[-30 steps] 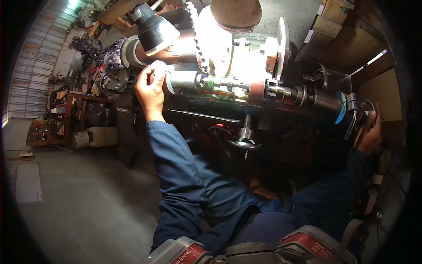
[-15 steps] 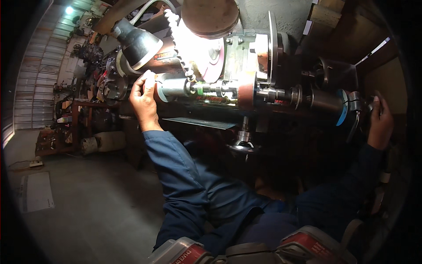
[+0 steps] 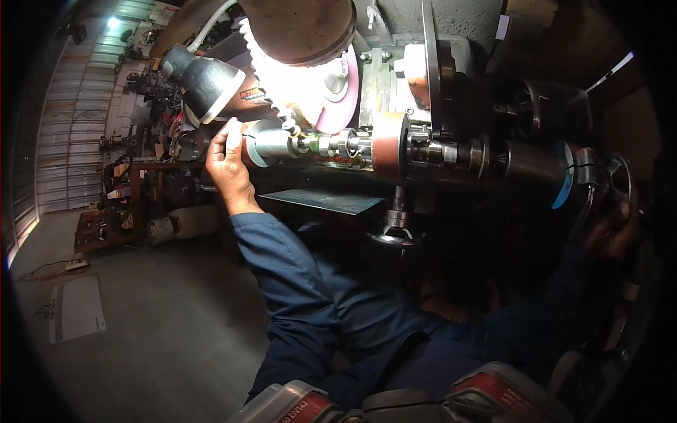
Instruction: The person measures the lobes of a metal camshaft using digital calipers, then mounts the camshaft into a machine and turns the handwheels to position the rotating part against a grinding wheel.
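Observation:
My left hand is closed at the left end of a grey metal cylinder on a grinding machine; what its fingers grip is hidden. From that cylinder a metal shaft runs right, passing a reddish-brown collar. Behind the shaft stands a pink grinding wheel, partly washed out by glare. At the far right, in shadow, my right hand is closed at the lower rim of a handwheel. Beside the wheel are a lever and a dark cylinder with a blue ring.
A black lamp and a ribbed hose hang over the machine. Below the shaft, a flat metal plate juts out, with a second handwheel to its right. A workbench stands at the left.
My right hand has moved down to the lower rim of the right handwheel, uncovering its upper part. My left hand keeps its place on the machine. The whole view has shifted slightly.

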{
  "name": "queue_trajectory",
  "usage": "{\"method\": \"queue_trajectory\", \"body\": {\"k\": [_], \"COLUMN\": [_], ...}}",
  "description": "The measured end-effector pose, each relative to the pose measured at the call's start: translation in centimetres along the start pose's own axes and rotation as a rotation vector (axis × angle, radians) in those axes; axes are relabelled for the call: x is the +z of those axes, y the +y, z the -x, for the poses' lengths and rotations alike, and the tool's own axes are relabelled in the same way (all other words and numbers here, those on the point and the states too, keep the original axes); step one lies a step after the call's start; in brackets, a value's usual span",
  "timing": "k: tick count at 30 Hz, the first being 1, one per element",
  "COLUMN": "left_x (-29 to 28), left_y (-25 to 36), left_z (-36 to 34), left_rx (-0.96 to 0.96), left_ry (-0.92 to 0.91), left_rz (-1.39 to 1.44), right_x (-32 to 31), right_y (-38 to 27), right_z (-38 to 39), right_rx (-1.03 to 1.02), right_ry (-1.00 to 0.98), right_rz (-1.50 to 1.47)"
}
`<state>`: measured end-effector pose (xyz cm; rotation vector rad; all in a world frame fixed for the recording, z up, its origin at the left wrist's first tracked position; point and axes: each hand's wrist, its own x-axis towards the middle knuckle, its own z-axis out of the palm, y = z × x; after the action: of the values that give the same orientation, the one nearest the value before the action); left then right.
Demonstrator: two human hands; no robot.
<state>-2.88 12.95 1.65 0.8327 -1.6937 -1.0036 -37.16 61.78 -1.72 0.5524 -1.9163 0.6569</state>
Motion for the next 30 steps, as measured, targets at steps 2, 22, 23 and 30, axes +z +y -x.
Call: {"method": "queue_trajectory", "body": {"k": [2, 22, 23, 30], "left_x": [0.1, 0.4, 0.3, 0.4], "left_y": [0.4, 0.6, 0.6, 0.8], "left_z": [0.1, 0.1, 0.1, 0.2], "left_rx": [-0.017, -0.041, -0.044, -0.042], "left_ry": [0.007, 0.017, 0.024, 0.019], "left_rz": [-0.008, 0.011, 0.002, 0.002], "right_x": [0.2, -0.5, -0.4, -0.1], "right_y": [-1.0, -1.0, -1.2, 0.3], "right_z": [0.0, -1.3, -1.6, -3.8], "right_rx": [-0.110, 0.411, 0.414, 0.412], "right_ry": [0.076, -0.265, -0.268, -0.539], "right_rz": [0.046, -0.048, -0.051, 0.029]}}
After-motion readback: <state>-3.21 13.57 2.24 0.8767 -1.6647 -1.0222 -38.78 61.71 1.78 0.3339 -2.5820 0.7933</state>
